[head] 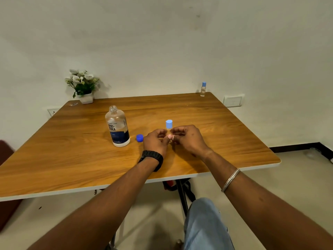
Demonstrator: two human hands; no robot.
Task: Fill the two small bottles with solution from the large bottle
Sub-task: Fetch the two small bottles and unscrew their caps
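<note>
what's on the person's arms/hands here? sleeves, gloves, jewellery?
No gloves and no sleeves in view; both forearms are bare. Left wrist: chunky black link-strap watch. Right forearm: plain thin silver metal bangle. No rings visible.

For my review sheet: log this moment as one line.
hands: left hand and right hand grip capped small bottle | large bottle: open, upright | dark blue cap: on table
</note>
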